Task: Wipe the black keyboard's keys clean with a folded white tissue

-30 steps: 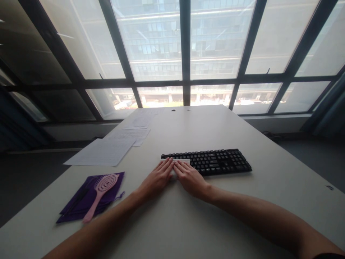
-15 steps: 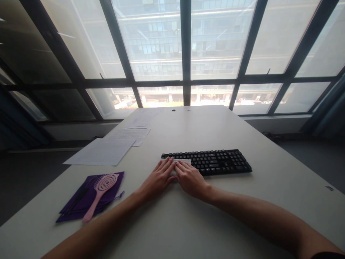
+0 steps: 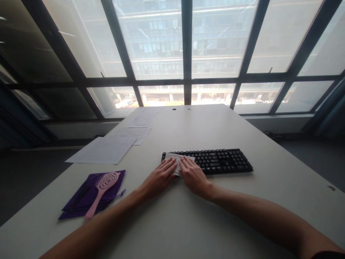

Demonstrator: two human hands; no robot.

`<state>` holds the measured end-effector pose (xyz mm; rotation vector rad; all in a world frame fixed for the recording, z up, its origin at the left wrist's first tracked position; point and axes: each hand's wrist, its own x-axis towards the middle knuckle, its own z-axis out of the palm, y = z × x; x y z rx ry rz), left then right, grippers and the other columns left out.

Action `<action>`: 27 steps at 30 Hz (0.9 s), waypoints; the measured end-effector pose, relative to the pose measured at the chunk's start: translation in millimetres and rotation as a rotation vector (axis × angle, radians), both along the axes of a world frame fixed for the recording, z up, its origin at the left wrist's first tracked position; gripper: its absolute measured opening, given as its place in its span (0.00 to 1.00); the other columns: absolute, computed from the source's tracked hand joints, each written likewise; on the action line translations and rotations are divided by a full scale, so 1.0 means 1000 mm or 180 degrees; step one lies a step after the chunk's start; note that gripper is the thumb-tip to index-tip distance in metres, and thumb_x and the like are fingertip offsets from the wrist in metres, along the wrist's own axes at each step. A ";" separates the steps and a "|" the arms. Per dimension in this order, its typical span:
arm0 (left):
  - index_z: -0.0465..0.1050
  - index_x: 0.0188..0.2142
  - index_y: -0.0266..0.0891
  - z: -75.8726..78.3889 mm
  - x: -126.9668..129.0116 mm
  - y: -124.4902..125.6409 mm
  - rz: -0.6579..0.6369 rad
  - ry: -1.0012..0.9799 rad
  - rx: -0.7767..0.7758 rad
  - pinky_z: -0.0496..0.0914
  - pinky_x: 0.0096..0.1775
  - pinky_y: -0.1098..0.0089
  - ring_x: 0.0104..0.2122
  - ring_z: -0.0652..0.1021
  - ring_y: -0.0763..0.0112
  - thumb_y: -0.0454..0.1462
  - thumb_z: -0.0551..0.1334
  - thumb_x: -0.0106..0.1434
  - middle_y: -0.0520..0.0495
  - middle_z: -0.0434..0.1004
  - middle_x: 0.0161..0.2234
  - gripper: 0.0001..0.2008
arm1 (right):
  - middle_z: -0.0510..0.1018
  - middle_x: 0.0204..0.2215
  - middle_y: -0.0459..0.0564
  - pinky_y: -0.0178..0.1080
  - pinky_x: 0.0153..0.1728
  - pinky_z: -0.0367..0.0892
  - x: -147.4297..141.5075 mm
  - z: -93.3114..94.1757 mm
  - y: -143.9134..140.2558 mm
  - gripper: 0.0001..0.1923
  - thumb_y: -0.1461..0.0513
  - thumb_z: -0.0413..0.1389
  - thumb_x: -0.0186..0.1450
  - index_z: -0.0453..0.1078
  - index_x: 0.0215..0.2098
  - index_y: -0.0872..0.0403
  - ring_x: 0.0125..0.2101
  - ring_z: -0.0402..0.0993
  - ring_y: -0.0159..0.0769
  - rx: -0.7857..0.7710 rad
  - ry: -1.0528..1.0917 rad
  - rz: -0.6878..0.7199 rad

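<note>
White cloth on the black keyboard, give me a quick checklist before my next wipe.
1. Both hands on the white folded cloth: ok, left hand and right hand press it.
2. Cloth on the black keyboard: ok, at its left end.
3. Keyboard flat on the pale grey table: ok.
4. Pink plastic hairbrush out of the way: ok, on the purple pouch.
5. Cloth damp: cannot tell.

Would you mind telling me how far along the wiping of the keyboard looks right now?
Early, it seems. Both hands, left hand and right hand, press a white cloth on the left end of the black keyboard. Nothing shows any part finished; the keys to the right lie uncovered. The pink hairbrush lies untouched on its purple pouch.
</note>
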<state>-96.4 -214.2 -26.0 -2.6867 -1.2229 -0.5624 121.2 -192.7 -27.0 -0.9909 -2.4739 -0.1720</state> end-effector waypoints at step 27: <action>0.68 0.63 0.39 0.016 0.002 -0.006 0.0265 0.0046 -0.0016 0.60 0.67 0.49 0.64 0.69 0.57 0.44 0.50 0.76 0.41 0.70 0.63 0.22 | 0.69 0.62 0.69 0.51 0.66 0.58 0.002 0.013 -0.008 0.30 0.51 0.48 0.75 0.67 0.62 0.68 0.65 0.63 0.54 -0.0262 0.0137 0.0263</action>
